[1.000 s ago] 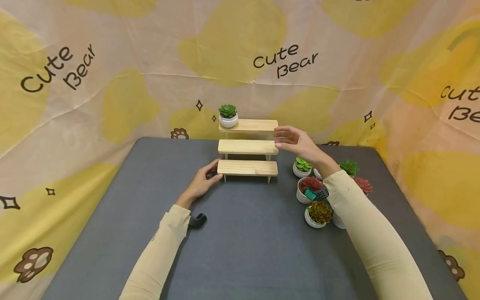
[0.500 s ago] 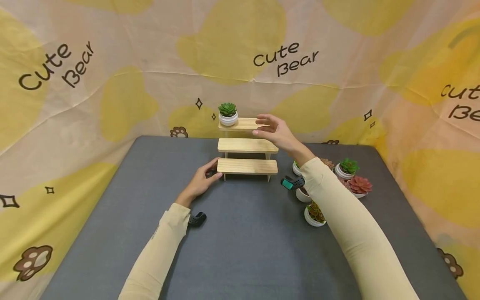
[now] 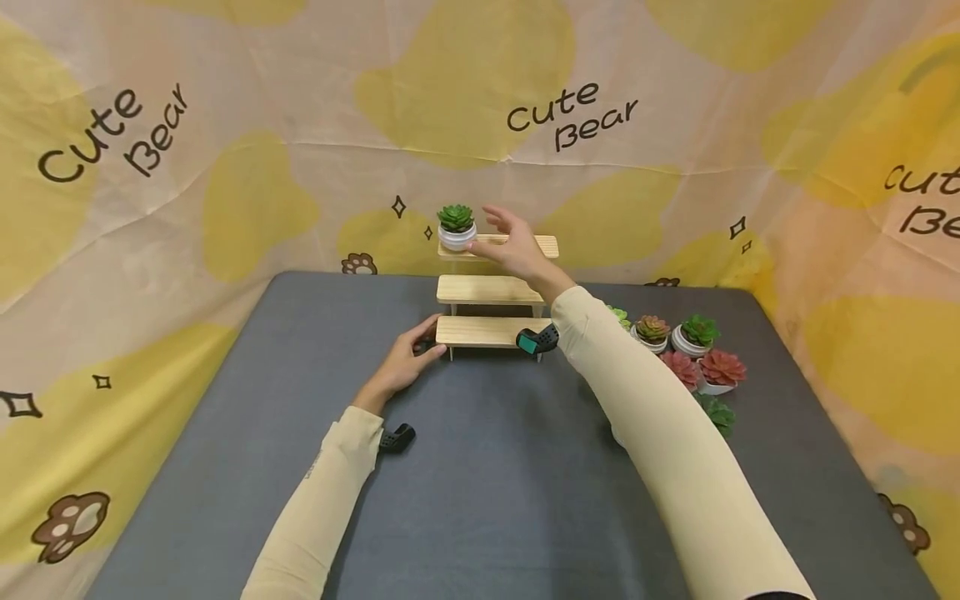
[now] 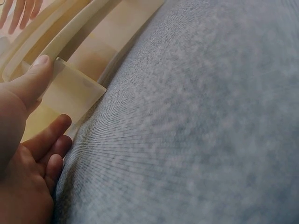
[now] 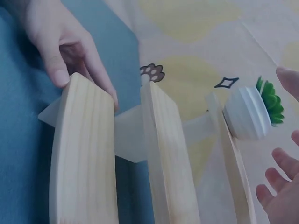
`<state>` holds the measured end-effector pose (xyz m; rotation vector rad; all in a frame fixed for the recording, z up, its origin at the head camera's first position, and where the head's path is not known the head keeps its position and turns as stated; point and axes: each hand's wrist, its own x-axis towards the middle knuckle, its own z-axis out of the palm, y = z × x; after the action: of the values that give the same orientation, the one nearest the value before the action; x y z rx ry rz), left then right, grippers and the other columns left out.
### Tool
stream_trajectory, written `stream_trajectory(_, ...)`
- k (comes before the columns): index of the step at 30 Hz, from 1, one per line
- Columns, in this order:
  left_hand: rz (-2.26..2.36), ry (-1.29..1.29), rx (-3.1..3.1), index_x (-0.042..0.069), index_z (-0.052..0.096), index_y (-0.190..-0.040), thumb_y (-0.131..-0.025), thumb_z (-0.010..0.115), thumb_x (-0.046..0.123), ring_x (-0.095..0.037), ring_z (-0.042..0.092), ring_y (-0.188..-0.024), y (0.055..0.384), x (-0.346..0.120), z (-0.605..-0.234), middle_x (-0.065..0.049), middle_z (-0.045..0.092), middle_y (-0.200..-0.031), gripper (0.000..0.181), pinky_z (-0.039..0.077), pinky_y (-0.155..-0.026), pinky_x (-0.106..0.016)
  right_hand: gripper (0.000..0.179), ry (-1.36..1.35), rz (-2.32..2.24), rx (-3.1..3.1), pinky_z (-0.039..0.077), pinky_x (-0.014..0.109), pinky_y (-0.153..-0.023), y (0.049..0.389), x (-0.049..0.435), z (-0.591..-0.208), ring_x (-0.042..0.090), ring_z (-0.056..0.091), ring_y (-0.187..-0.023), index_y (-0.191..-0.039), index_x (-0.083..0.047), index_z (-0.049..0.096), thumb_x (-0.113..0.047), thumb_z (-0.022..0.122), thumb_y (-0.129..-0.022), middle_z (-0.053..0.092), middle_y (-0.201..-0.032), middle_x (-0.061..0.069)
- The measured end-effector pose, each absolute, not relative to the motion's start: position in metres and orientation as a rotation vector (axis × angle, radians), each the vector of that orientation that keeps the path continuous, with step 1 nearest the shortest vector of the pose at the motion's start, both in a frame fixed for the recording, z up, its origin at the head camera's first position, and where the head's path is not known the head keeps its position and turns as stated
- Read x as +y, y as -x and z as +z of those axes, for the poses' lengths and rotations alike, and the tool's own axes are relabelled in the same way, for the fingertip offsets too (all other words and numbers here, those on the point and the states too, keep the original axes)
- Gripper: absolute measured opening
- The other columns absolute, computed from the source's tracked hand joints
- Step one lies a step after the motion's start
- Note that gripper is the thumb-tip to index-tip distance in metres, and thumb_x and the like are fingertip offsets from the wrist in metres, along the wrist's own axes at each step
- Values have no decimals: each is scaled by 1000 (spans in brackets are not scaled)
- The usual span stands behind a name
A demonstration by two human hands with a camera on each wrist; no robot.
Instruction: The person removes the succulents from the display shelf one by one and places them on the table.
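Note:
A three-tier wooden stand [image 3: 487, 290] with translucent legs [image 5: 128, 135] stands at the back of the table. My left hand [image 3: 401, 364] holds the left end of its lowest shelf [image 5: 84, 154], the thumb at the front edge and a finger at the back edge. On the top shelf's left end sits a green succulent [image 3: 456, 219] in a white ribbed pot [image 5: 247, 114], upright. My right hand [image 3: 513, 243] is just right of this pot, fingers spread and loosely bent, thumb tip close by the pot's side. Nothing is in its grasp.
Several potted succulents cluster on the right of the grey table [image 3: 480, 517], among them a red one [image 3: 722, 369] and a green one [image 3: 699, 331]. My right sleeve [image 3: 660, 425] covers part of the group. A patterned cloth [image 3: 300, 100] hangs right behind the table.
My right hand has moved left and slightly up, from the stand's right end to beside the pot on the top shelf. My left hand has stayed on the lowest shelf.

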<state>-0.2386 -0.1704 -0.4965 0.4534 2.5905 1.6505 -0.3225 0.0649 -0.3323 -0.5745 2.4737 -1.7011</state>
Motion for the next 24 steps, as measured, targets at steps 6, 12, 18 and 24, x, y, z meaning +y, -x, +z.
stream_trajectory(6, 1655, -446, 2586, 4, 38, -156, -100, 64, 15, -40, 52, -129, 237, -170, -496, -24, 58, -140, 62, 36, -95, -40, 84, 514, -1636, 2505, 30, 50, -120, 331, 47, -335, 39, 31, -150, -159, -10, 30, -20, 77, -90, 38, -160, 20)
stream_trajectory(12, 1637, -440, 2612, 5, 39, -156, -100, 63, 14, -38, 54, -128, 236, -170, -494, -23, 59, -139, 61, 36, -94, -36, 83, 503, -1670, 2502, 35, 48, -117, 336, 34, -339, 36, 41, -144, -158, -7, 30, -16, 76, -90, 45, -154, 22)
stream_trajectory(18, 1632, -433, 2595, 7, 38, -156, -101, 63, 16, -38, 53, -130, 236, -169, -495, -22, 59, -141, 62, 35, -95, -39, 78, 417, -1579, 2622, 38, 43, -116, 335, 26, -343, 33, 47, -141, -157, -5, 31, -20, 73, -94, 49, -151, 21)
stream_trajectory(24, 1637, -445, 2605, 6, 39, -156, -100, 64, 17, -38, 54, -130, 236, -170, -495, -23, 59, -141, 62, 37, -95, -39, 68, 377, -1524, 2703, 36, 42, -118, 335, 21, -345, 33, 47, -142, -154, -5, 38, -26, 69, -97, 51, -151, 19)
